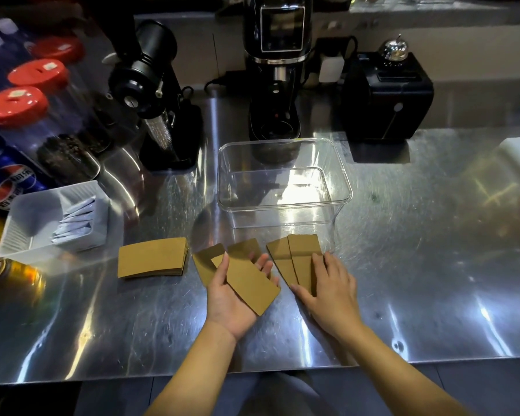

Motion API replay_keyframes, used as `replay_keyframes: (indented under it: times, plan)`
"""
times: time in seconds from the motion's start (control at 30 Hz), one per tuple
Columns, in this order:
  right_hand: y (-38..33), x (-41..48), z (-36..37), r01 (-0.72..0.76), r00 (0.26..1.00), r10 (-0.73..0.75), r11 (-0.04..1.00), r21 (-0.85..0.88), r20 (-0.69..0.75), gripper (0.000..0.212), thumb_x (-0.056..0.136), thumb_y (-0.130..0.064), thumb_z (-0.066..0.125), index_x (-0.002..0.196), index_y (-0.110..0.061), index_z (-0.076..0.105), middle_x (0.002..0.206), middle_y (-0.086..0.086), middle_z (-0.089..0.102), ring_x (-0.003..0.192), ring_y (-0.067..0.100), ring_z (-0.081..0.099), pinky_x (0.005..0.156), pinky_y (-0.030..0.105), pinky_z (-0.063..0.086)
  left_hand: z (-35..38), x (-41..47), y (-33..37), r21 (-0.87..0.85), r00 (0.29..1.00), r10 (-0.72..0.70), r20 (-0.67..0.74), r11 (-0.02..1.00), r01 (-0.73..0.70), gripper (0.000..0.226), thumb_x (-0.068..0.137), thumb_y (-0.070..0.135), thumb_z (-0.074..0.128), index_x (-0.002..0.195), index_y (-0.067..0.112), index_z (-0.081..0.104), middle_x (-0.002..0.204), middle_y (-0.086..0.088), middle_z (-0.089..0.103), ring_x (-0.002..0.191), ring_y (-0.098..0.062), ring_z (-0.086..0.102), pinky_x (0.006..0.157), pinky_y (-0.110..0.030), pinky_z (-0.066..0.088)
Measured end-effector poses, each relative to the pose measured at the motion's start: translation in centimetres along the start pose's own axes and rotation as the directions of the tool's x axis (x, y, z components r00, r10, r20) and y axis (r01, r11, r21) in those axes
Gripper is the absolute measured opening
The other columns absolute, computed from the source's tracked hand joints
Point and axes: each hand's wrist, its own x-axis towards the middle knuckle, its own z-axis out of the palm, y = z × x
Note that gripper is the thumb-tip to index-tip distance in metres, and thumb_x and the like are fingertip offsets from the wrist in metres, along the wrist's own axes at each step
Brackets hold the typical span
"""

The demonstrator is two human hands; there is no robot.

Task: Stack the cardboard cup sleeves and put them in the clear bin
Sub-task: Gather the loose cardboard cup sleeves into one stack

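Scuffed steel counter (418, 295). Left hand (231, 298), palm up, pins one flat brown cardboard sleeve (252, 285) under its thumb, just before the clear plastic bin (282, 206). Right hand (330, 291) presses straight fingers on two overlapping sleeves (300, 250) before the bin. Stacked sleeves (152, 258) lie to its near left.

The right hand (330, 292) hides the near ends of two sleeves (302, 249); the left edge crops the bottles (6, 181).

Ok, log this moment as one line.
left hand: holds sleeve | right hand: rests on fanned sleeves | stack: far left, untouched | clear bin: empty
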Motion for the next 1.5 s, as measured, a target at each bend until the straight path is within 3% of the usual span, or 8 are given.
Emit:
replay_keyframes:
  times: [0.2,0.33,0.53,0.73,1.0,1.13,1.33,1.5]
  plan:
    - [-0.1,1.0,-1.6,0.029,1.0,-0.028,0.993,0.115,-0.007,0.051,0.076,-0.029,0.062,0.122,-0.015,0.042,0.122,0.007,0.055,0.112,0.027,0.046,0.092,0.039,0.036,-0.1,0.3,-0.2,0.008,1.0,-0.005,-0.011,1.0,0.005,0.063,0.071,0.048,0.064,0.122,0.013,0.054,0.121,-0.013,0.061,0.114,-0.027,0.055,0.104,-0.046,0.038]
    - [-0.3,1.5,-3.0,-0.084,0.996,0.075,0.919,0.385,0.037,0.053,0.071,-0.029,0.07,0.118,-0.015,0.05,0.113,0.007,0.055,0.105,0.025,0.05,0.086,0.035,0.04,0.3,0.6,-0.4,0.023,1.0,-0.011,-0.018,1.0,0.011,0.063,0.07,0.047,0.064,0.122,0.013,0.054,0.121,-0.014,0.062,0.114,-0.028,0.056,0.105,-0.045,0.038]
    - [-3.3,-0.2,-3.6,0.051,0.994,-0.1,0.821,0.569,0.054,0.052,0.072,-0.033,0.072,0.117,-0.019,0.052,0.11,-0.003,0.052,0.103,0.014,0.049,0.079,0.021,0.039,1.2,0.5,-0.9,0.049,0.998,-0.025,0.055,0.999,0.022,0.062,0.076,0.047,0.058,0.124,0.008,0.054,0.125,-0.015,0.055,0.123,-0.031,0.048,0.11,-0.047,0.032]
    - [-5.8,-1.6,-2.3,0.245,0.937,-0.323,0.879,0.409,0.134,0.055,0.076,-0.032,0.067,0.125,-0.016,0.049,0.141,0.002,0.041,0.129,0.018,0.036,0.107,0.033,0.028,1.7,0.0,-1.2,0.072,1.0,0.007,0.022,0.997,-0.009,0.051,0.069,0.042,0.06,0.104,0.005,0.066,0.105,-0.014,0.068,0.099,-0.028,0.064,0.095,-0.043,0.045]
    - [-5.1,0.0,-3.5,0.307,0.798,-0.492,0.828,0.469,0.347,0.042,0.081,-0.035,0.062,0.12,-0.022,0.056,0.124,-0.002,0.056,0.11,0.009,0.05,0.096,0.028,0.04,-0.1,-0.7,-0.2,0.037,0.999,0.037,-0.026,0.999,-0.036,0.05,0.073,0.042,0.058,0.107,0.005,0.063,0.093,-0.011,0.066,0.089,-0.026,0.062,0.09,-0.042,0.046]
    - [-3.9,1.4,-3.6,0.237,0.929,-0.335,0.866,0.441,0.158,0.03,0.082,-0.033,0.06,0.11,-0.022,0.06,0.099,-0.004,0.065,0.093,0.016,0.06,0.083,0.032,0.048,-0.8,-0.9,0.0,-0.008,0.999,0.039,-0.026,0.999,-0.039,0.041,0.074,0.04,0.061,0.097,0.006,0.066,0.088,-0.012,0.068,0.088,-0.026,0.062,0.092,-0.047,0.045]
    - [-0.5,1.8,-1.0,0.204,0.976,-0.202,0.979,-0.014,0.082,0.068,0.08,-0.049,0.056,0.136,-0.02,0.032,0.139,0.01,0.041,0.127,0.028,0.037,0.102,0.041,0.029,-1.4,-0.8,0.5,-0.008,0.997,0.059,-0.041,0.998,-0.059,0.04,0.078,0.042,0.059,0.095,0.008,0.069,0.089,-0.01,0.071,0.084,-0.024,0.068,0.086,-0.05,0.051]
    - [0.2,1.2,0.2,0.246,0.969,-0.245,0.963,-0.106,0.022,0.053,0.086,-0.042,0.047,0.131,-0.015,0.038,0.14,0.009,0.042,0.126,0.028,0.038,0.102,0.04,0.031,-1.2,-0.8,0.5,-0.004,0.997,0.062,-0.051,0.998,-0.062,0.04,0.076,0.042,0.061,0.095,0.008,0.069,0.089,-0.01,0.071,0.087,-0.024,0.066,0.083,-0.049,0.052]
